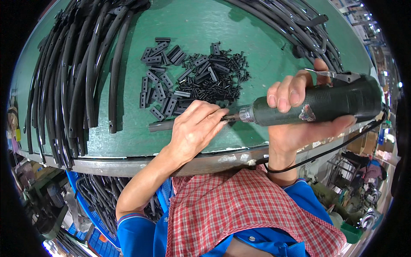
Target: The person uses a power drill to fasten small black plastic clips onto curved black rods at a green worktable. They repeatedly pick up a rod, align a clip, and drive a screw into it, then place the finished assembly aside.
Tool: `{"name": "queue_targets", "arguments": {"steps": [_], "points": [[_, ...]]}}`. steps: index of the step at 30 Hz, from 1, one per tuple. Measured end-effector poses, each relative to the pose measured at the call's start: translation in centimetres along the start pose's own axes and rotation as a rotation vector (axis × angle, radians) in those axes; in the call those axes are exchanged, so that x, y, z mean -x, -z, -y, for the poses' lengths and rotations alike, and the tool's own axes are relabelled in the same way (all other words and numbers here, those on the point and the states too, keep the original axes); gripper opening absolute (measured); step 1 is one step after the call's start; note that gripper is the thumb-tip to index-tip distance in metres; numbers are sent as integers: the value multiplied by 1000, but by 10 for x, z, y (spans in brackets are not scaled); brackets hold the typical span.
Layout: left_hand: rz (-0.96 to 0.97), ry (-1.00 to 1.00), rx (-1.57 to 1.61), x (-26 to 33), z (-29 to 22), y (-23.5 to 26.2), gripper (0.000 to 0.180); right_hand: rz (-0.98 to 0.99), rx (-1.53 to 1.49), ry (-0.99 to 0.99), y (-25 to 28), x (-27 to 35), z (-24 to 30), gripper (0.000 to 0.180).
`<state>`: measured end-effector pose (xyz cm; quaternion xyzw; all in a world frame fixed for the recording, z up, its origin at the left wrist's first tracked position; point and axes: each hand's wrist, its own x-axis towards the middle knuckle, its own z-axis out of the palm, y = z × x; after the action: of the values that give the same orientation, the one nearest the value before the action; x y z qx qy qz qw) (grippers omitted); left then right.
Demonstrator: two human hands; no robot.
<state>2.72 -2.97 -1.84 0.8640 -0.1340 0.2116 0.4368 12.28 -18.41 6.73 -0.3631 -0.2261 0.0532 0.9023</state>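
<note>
At 6 o'clock on the desk, the left hand grasps a dark tube (mostly hidden), presumably bracing it against the power screwdriver gripped sideways by the right hand; screws lie handily toward 12 o'clock.

Well below the left fingers, a bright blue short sleeve is finished at its hem with thin pale piping; a matching sleeve is worn beneath the right fingers. Between the two, lower than the fingers, the torso is covered by a red-and-white checked apron. Farthest below the fingers, a blue shirt is fitted with a pale round button.
</note>
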Motion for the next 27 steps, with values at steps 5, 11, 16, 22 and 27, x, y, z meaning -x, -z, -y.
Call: {"name": "queue_targets", "arguments": {"steps": [5,11,16,22,27], "points": [[44,-25,10,-3,-3,4,34,-49,-8,-37,-1,2,4,93],[54,-47,-6,-1,-1,3,34,-222,-52,-28,3,7,6,94],[94,-46,31,-2,-1,5,34,-178,-2,-8,-1,11,7,91],[40,286,407,1,-7,14,32,-150,11,13,-2,12,6,93],[-139,509,534,-3,-6,11,26,-58,17,93,-5,12,16,95]]}}
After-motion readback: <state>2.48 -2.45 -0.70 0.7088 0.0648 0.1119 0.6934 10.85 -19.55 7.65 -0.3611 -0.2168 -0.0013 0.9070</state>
